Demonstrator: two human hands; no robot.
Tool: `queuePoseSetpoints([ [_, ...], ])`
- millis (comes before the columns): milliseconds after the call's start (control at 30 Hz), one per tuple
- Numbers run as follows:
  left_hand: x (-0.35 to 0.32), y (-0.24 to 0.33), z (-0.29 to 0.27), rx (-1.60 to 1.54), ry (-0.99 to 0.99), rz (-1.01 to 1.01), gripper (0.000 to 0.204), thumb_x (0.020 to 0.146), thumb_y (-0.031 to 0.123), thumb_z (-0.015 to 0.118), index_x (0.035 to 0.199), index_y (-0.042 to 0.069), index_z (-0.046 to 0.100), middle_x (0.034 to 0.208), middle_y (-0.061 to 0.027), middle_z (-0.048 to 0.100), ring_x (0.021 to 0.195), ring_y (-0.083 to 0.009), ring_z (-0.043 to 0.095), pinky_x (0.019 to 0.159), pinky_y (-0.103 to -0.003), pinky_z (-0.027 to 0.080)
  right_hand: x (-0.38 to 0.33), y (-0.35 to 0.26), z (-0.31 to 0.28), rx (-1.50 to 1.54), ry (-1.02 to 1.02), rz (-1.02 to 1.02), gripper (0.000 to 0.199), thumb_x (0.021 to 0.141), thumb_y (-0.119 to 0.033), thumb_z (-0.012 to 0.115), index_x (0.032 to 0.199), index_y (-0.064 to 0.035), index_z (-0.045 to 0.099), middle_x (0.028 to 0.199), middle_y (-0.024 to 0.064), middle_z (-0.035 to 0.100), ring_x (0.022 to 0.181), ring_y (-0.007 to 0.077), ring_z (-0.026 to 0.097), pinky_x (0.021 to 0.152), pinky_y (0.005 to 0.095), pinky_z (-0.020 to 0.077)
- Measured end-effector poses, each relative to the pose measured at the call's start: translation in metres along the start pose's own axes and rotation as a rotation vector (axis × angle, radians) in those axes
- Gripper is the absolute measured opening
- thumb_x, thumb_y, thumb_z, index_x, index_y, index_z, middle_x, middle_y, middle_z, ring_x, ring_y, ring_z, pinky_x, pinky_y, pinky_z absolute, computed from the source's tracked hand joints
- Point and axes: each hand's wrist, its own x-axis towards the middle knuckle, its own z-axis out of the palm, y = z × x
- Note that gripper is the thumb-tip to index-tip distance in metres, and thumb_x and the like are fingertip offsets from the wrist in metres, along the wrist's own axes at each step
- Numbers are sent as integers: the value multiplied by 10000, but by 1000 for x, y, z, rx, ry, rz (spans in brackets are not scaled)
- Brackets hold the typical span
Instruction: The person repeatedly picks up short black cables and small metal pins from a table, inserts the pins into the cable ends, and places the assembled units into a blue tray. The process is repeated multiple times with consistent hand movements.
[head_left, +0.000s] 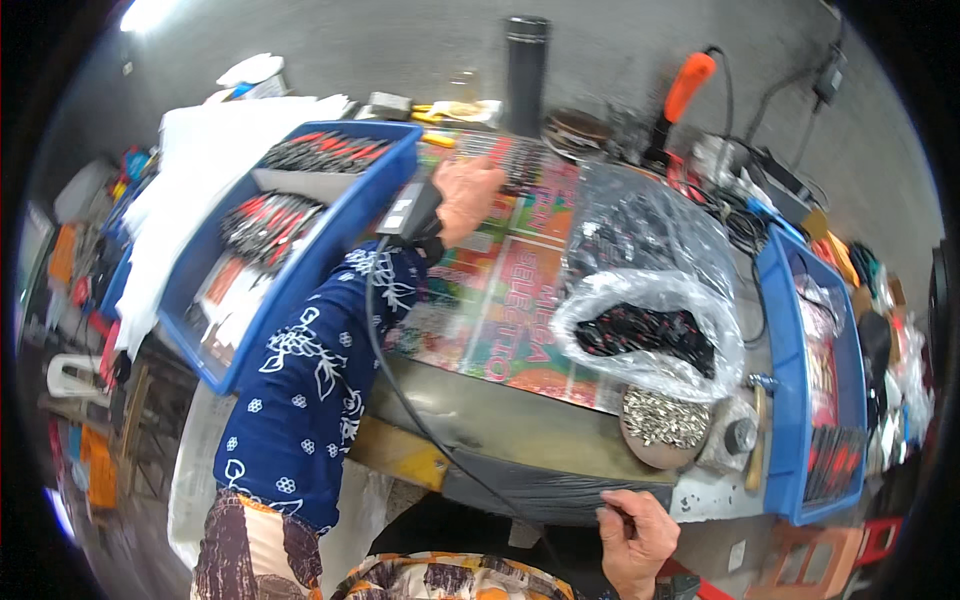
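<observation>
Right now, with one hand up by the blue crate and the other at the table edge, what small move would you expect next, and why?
Probably the left hand closes on one of the red-and-black pieces just beyond its fingers; it rests beside the long blue plastic crate. The right hand only pinches the black table edge.

The mat's middle lies open, hemmed by the blue bin left and bags right.

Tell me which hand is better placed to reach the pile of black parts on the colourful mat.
Left, likely. The left hand already rests beside the black parts; the right hand is down at the table edge.
</observation>
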Motion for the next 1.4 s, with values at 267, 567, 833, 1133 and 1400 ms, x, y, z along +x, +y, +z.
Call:
queuePoseSetpoints([
  [267,1,-27,-111,303,-116,-92,111,869,182,607,872,105,687,839,-90,692,753,-264,710,634,-384,557,-10,14,9,79,82,107,90,858,20,663,946,41,657,758,49,597,572,85,542,492,207,392],
  [567,-96,-113,-171,325,-210,-176,118,845,99,572,823,54,678,791,-144,665,784,-338,680,680,-453,539,-6,8,4,142,47,220,83,853,6,682,926,33,654,729,68,599,622,126,578,568,248,439],
  [833,-145,-155,-148,351,-323,-306,160,756,164,650,674,30,677,705,-214,667,687,-373,693,592,-472,544,0,-7,4,22,-28,171,70,842,9,679,901,36,656,746,84,626,623,140,578,577,260,449],
  [1133,-152,-166,-123,399,-352,-350,250,906,256,590,793,67,709,753,-151,690,712,-305,701,626,-432,550,-3,-22,-5,-82,-84,89,78,836,-32,700,893,16,677,804,130,676,666,224,647,608,302,502],
  [1400,-184,-269,-64,473,-226,-138,153,815,207,635,879,71,606,863,-157,627,851,-356,629,716,-469,506,3,-17,-57,-359,64,-128,125,865,-112,682,927,-12,641,857,156,667,728,330,653,631,379,509],
])
